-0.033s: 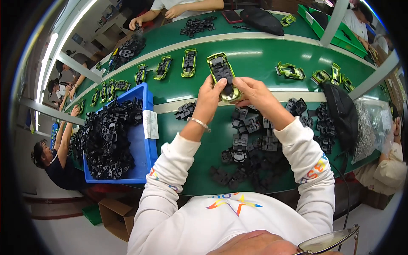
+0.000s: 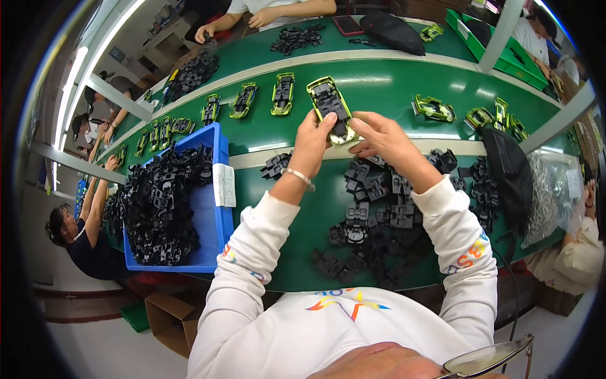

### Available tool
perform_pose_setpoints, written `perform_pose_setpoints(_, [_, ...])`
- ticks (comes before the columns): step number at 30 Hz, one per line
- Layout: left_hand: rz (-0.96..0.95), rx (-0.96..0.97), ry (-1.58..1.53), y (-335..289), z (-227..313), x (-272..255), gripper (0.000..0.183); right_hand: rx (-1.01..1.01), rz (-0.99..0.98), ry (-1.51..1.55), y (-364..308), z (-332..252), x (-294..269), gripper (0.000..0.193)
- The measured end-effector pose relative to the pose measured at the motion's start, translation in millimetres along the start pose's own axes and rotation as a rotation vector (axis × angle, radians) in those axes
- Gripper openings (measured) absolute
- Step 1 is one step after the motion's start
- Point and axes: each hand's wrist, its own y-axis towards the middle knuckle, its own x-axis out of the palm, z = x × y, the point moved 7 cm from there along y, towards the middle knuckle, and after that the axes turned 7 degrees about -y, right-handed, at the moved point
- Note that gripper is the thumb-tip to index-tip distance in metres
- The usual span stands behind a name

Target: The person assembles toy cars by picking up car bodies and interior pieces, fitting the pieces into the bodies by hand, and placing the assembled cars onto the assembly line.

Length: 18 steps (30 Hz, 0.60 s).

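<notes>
A lime-green toy car body with a black interior piece in it is held up over the bench. My left hand is closed round its left side, thumb on the black piece. At the near right corner, my right hand has its thumb above and its fingers below the edge; their exact contact is partly hidden. Below my hands lies a loose pile of black plastic interior pieces. Beyond the held body, similar green car bodies stand in a row on the green bench.
A blue bin of black parts stands at left. To the right are more green car bodies, a black bag and a clear plastic bag. Metal posts rise from the bench. Other people work around it.
My right hand has shifted slightly right, its thumb drawing back from the black piece to the car body's edge. The light near end of the body shows more now.
</notes>
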Motion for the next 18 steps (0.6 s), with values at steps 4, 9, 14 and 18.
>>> perform_pose_setpoints(4, [0.069,0.239,0.359,78,-6,-29,0.03,-0.194,0.236,-0.513,22,7,-75,0.055])
perform_pose_setpoints(9, [0.202,0.088,0.685,150,-14,-74,0.049,-0.08,0.526,-1.436,18,-1,-148,0.061])
perform_pose_setpoints(14, [0.189,0.152,0.989,187,-18,-141,0.04,-0.034,0.317,-1.539,45,46,-172,0.076])
perform_pose_setpoints(18, [0.292,0.305,1.354,171,-15,-102,0.036,-0.067,0.38,-1.527,52,56,-193,0.059])
